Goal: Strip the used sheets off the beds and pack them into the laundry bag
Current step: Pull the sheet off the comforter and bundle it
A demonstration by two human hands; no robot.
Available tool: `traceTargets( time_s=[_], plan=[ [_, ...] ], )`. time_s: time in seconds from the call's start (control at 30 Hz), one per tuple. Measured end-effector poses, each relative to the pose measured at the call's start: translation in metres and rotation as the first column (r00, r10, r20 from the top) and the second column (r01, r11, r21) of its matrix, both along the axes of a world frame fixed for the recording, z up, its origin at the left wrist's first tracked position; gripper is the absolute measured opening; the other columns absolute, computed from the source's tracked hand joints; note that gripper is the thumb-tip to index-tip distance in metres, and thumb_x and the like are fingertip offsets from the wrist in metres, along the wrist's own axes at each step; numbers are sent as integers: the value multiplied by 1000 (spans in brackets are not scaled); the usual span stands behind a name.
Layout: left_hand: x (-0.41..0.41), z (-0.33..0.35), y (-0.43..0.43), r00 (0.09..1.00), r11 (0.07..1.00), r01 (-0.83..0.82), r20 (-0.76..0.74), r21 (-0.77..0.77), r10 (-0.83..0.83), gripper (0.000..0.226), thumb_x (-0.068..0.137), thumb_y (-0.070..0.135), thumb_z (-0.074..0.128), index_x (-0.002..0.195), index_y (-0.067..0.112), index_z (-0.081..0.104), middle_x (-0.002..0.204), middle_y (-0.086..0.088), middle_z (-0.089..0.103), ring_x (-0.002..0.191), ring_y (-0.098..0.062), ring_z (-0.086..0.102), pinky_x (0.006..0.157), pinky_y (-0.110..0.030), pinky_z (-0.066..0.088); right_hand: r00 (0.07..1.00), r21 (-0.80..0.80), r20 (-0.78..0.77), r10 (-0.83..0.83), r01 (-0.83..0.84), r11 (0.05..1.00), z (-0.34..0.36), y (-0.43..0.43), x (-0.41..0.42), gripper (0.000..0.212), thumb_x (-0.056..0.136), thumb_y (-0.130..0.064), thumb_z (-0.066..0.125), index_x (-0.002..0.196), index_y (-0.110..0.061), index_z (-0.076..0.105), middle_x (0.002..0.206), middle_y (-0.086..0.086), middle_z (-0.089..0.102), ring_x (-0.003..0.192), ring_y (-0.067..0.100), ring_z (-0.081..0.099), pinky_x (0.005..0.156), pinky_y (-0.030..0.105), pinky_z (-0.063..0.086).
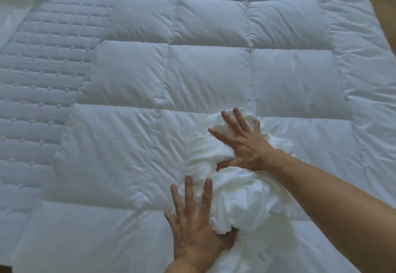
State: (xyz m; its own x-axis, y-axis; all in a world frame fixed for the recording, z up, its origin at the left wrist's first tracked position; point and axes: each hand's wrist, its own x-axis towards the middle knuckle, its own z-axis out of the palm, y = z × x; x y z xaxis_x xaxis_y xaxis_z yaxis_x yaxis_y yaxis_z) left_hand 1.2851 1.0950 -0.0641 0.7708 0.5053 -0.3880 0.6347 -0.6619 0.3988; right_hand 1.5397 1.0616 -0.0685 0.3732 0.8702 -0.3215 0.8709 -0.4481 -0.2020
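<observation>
White sheet [242, 193], wadded into a lump, sits on top of the duvet [150, 75] at the near side of the bed, right in front of the person.

Head view, the only one:
- Lump's long axis runs roughly away from the person, near end to far end.
- Right hand [244, 144] is flat on the far end, fingers [229, 120] straight and spread, pressing down; thumb dug into a fold.
- Left hand [192, 230] lies on the duvet just left of the near end, fingers [188, 189] straight and apart, touching the lump's flank; thumb hidden under the cloth.
- So the sheet lies between the hands — neither hand has closed on it.
- Quilted mattress pad [38, 93] bare at far left.
- Laundry bag not in view.

My read: scooping it up needs both hands curling in from opposite ends. The right is better placed, already on top.
</observation>
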Motion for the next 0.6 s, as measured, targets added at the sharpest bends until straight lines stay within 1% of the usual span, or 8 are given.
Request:
traceTargets(
  time_s=[0.07,0.1,0.17,0.2,0.27,0.37,0.47,0.6],
  plan=[
    [0,7,-7,990,991,-106,-104,-82,97,131,43,90,52,157,46,6,166,-15,11,146,-48,15,83,-75,43,970,-170,-188,-155,123,978,-9,0,2,112,49,-104,36,147,-66,-6,165,-11,-24,150,25,-30,114,74,3],
    [4,17,-9,973,976,-173,-178,-134,148,127,43,93,49,152,56,-6,167,-13,-5,149,-46,4,91,-74,38,949,-196,-240,-206,160,968,-11,0,2,115,46,-105,37,146,-67,-4,166,-11,-18,153,26,-21,117,70,8],
    [8,31,-14,927,915,-323,-277,-243,254,116,38,106,24,132,69,-33,159,-1,-37,149,-36,-24,109,-68,21,912,-197,-291,-290,239,951,-9,-2,-2,120,38,-109,35,146,-67,3,167,-7,0,154,27,2,120,59,19],
    [11,39,-14,898,859,-413,-292,-304,329,110,30,109,6,126,73,-33,157,3,-40,148,-30,-28,113,-64,15,894,-202,-299,-335,284,937,-6,-5,-5,120,37,-108,35,146,-66,7,165,-5,7,152,27,11,120,55,23],
    [17,49,-17,829,736,-559,-282,-382,483,105,21,105,-14,123,81,-11,163,7,-28,150,-22,-23,116,-61,8,858,-229,-296,-420,363,903,1,-13,-16,114,42,-104,39,145,-65,12,161,-6,13,147,28,21,117,54,30],
    [30,58,-19,692,572,-708,-247,-414,678,112,26,107,-10,125,72,27,167,5,-4,152,-18,-10,116,-58,6,821,-233,-259,-509,459,858,9,-29,-33,108,47,-102,39,145,-62,16,160,-4,16,140,34,32,111,53,36],
    [30,50,-28,697,636,-714,-213,-291,685,109,42,98,17,135,48,40,166,-2,9,152,-23,-2,114,-57,13,729,-252,-243,-640,590,767,10,-51,-50,122,34,-109,23,146,-60,18,162,-3,16,139,35,36,109,51,38],
    [6,24,-27,798,774,-602,-188,-196,572,132,39,99,26,154,46,-9,167,-8,-5,153,-31,-6,116,-56,14,548,-263,-300,-781,739,620,7,-83,-83,120,41,-105,37,149,-58,16,161,1,18,139,34,36,109,49,37]
  ],
)
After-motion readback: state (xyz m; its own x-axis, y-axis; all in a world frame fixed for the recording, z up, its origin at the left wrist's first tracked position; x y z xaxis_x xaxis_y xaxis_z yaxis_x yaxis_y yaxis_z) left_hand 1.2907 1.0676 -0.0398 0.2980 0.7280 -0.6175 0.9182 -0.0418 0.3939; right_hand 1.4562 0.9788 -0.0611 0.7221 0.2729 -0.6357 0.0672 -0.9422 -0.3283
